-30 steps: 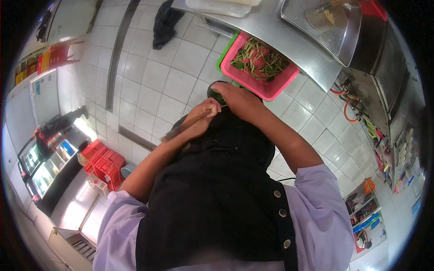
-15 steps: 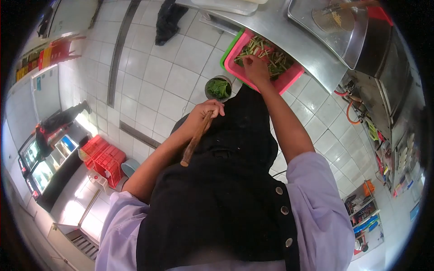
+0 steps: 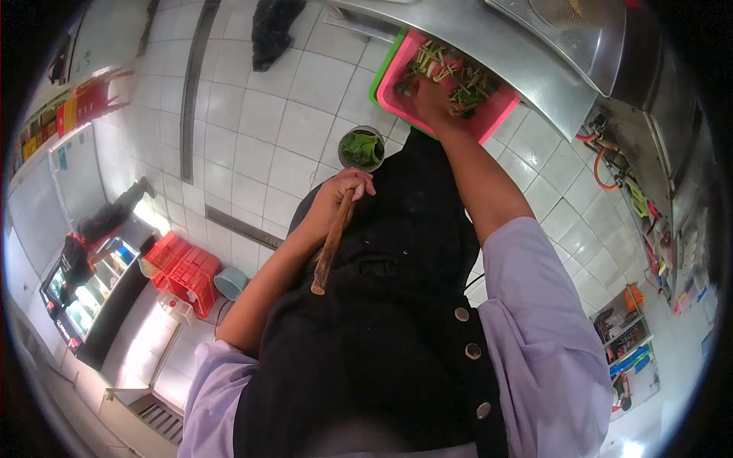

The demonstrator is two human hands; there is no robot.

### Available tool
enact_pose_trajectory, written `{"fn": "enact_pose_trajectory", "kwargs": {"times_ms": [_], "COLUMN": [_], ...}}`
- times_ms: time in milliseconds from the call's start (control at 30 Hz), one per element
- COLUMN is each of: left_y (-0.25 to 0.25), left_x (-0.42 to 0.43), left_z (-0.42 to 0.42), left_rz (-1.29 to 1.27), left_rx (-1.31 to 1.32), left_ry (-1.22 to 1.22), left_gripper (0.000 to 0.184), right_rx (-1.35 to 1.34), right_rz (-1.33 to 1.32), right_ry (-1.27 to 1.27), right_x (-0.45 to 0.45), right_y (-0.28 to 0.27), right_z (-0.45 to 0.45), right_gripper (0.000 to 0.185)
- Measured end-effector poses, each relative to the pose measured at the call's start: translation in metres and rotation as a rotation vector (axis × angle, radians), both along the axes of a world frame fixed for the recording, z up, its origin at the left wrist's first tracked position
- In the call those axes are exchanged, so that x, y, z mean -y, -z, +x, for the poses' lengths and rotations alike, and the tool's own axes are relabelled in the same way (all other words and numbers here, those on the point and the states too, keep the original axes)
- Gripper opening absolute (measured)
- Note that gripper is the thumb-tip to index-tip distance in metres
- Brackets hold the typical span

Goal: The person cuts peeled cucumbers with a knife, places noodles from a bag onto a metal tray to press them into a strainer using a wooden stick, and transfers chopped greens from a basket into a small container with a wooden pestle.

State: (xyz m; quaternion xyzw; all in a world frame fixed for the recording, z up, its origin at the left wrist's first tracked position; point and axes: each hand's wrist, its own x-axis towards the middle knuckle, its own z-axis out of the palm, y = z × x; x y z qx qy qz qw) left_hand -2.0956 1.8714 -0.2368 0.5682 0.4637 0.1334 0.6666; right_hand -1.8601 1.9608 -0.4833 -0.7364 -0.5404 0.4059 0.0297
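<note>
My left hand (image 3: 345, 195) is wrapped round the wooden handle (image 3: 330, 252) of a round strainer. Just beyond my knuckles, in line with the handle, is the strainer's round bowl (image 3: 361, 166), holding green leaves (image 3: 362, 146). Whether the bowl is mesh I cannot make out. My right hand (image 3: 434, 101) is down inside a pink basin (image 3: 504, 107), among cut green stems and leaves (image 3: 472, 88). Its fingers are dark and blurred against the greens, so their grip is hidden. Some red shows between the stems.
A green container (image 3: 388, 65) shows beside the basin's left rim. A steel counter (image 3: 527, 53) runs along the upper right, with hoses (image 3: 607, 164) beyond its corner. Red crates (image 3: 183, 271) and a grey-blue bucket (image 3: 230, 283) stand at left on the tiled floor. A black bag-like thing (image 3: 273, 34) lies on the tiles.
My right hand has lowered further into the basin's left side. The left hand still grips the strainer, nearly in place. The whole view has shifted slightly.
</note>
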Motion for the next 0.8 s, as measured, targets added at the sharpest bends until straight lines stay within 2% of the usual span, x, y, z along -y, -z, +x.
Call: {"fn": "enact_pose_trajectory", "kwargs": {"times_ms": [67,100,167,200,267,367,400,467,500,567,600,667,767,800], "left_y": [-0.001,-0.001,-0.003,-0.004,-0.007,-0.004,-0.004,-0.005,-0.005,-0.001,-0.001,-0.003,0.002,0.005], "left_x": [0.001,0.0,-0.001,-0.002,-0.003,-0.001,-0.001,0.001,0.002,0.002,0.002,0.0,0.004,0.006], "left_z": [0.001,0.001,0.001,0.001,0.0,-0.003,-0.002,-0.001,-0.001,-0.001,-0.001,0.0,-0.001,-0.002], "left_rz": [0.015,0.019,0.035,0.029,0.049,0.051,0.049,0.012,0.011,0.037,0.034,0.068,0.069,0.066], "left_rx": [0.028,0.028,0.017,0.009,-0.031,-0.044,-0.042,-0.05,-0.05,-0.01,-0.017,-0.011,0.022,0.02], "left_ry": [-0.028,-0.029,0.015,0.014,0.027,0.045,0.044,-0.02,-0.029,-0.055,-0.07,-0.035,-0.071,-0.077], "left_gripper": [0.022,0.022,0.022,0.022,0.021,0.02,0.02,0.019,0.019,0.017,0.017,0.018,0.019,0.019], "right_rx": [-0.038,-0.039,-0.071,-0.078,-0.007,-0.027,-0.025,-0.054,-0.055,0.034,0.024,0.052,0.127,0.088], "right_rz": [0.019,0.022,0.273,0.266,0.036,-0.078,-0.079,0.367,0.367,0.53,0.526,0.198,0.247,0.057], "right_ry": [0.193,0.192,0.181,0.181,0.165,0.102,0.102,0.203,0.195,0.458,0.444,0.37,0.251,0.3], "right_x": [-0.004,-0.007,-0.015,-0.022,-0.03,-0.036,-0.031,-0.016,-0.014,-0.012,-0.014,-0.022,-0.033,-0.041], "right_y": [-0.004,-0.004,0.004,0.022,0.063,0.019,0.03,0.049,0.046,0.041,0.03,0.006,0.026,0.04], "right_z": [0.008,0.009,0.01,0.01,0.008,0.008,0.008,0.011,0.017,0.035,0.045,0.066,0.081,0.086], "right_gripper": [0.031,0.031,0.035,0.035,0.033,0.029,0.029,0.026,0.026,0.026,0.026,0.034,0.037,0.043]}}
